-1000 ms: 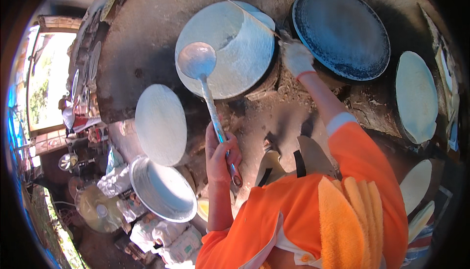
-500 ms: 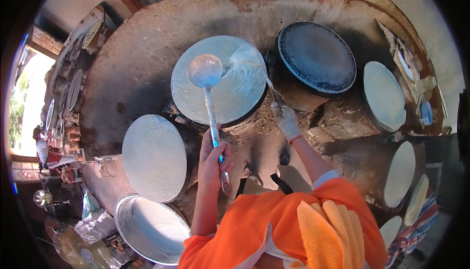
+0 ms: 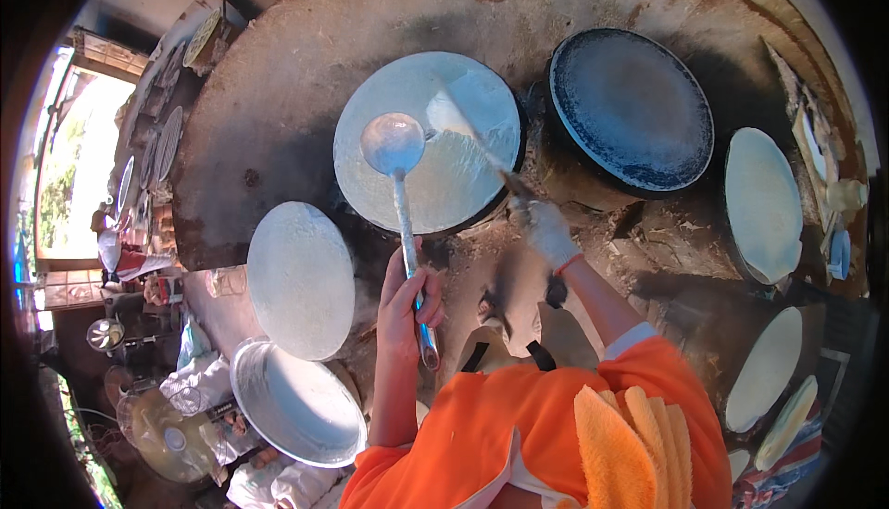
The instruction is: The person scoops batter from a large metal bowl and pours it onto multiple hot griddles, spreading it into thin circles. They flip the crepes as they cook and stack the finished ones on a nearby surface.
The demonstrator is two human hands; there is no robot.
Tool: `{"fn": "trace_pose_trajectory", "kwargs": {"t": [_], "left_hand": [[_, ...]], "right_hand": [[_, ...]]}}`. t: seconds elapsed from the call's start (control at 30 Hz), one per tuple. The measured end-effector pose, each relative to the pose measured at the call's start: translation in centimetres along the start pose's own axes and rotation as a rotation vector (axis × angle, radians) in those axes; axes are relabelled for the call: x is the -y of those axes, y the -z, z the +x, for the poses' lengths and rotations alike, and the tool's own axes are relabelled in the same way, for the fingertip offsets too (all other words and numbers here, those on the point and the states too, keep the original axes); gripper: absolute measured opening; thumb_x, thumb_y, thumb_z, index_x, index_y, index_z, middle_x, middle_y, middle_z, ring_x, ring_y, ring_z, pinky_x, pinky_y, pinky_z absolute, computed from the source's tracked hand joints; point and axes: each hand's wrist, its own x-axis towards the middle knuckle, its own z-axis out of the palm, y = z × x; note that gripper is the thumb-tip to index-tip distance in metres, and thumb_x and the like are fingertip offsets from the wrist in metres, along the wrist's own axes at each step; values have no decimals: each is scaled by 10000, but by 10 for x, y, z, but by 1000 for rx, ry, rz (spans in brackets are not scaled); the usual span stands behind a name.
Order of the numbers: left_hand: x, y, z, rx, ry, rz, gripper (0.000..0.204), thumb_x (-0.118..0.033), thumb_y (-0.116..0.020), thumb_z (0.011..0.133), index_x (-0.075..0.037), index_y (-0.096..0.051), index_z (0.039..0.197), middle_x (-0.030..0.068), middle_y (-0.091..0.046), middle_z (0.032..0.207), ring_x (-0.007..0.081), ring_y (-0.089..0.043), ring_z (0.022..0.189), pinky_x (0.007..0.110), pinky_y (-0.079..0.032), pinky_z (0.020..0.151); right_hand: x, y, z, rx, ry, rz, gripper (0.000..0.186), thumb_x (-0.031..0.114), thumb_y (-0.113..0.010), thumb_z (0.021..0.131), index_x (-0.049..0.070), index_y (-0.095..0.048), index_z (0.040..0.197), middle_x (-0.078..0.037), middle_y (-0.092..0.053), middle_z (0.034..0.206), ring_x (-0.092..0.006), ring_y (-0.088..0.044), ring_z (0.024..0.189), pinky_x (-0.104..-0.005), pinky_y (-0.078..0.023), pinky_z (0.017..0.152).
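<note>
The brown tabletop (image 3: 278, 92) fills the upper half of the frame. On it, above the middle, lies a big round sheet of white batter (image 3: 370, 189); it looks wet, soft and slippery, and should tear easily. A dark round pan (image 3: 634, 111) sits to its right. A wide metal tub (image 3: 248, 375) is at lower left. In the middle, the ladle (image 3: 394, 143) has its bowl over the batter; I can't tell if they touch. It looks hard and heavy at the bowl end, so the long handle is the place to hold it. The left hand (image 3: 412, 301) has its fingers wrapped tight around that handle. The thin, blurry stick (image 3: 477, 143) looks light; the gloved right hand (image 3: 548, 234) has its fingers closed on its dark lower end.
</note>
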Motion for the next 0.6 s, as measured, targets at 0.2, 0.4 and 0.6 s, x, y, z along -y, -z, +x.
{"fn": "trace_pose_trajectory", "kwargs": {"t": [0.2,0.4,0.6], "left_hand": [[-38,0,85,111,64,168,335,-104,-425,909,-76,-393,1241,37,-473,656,73,-358,415,221,-322,393],[-46,27,143,-117,-24,347,231,-143,-450,907,-49,-416,1116,51,-456,641,91,-367,409,271,-351,397],[-29,51,80,-117,58,552,111,-119,-450,893,-66,-398,976,43,-452,638,106,-399,420,265,-357,378]], "right_hand": [[-60,-18,30,-249,138,-7,237,191,-481,871,-19,-582,825,-204,-588,711,-339,-573,653,-376,-465,586],[30,34,-32,332,-28,-369,273,213,-467,887,-23,-592,833,-198,-586,728,-331,-572,674,-382,-467,625],[-24,-73,1,161,-162,1033,287,80,-415,905,-85,-441,1138,-90,-567,898,-129,-550,763,-230,-477,626]]}}
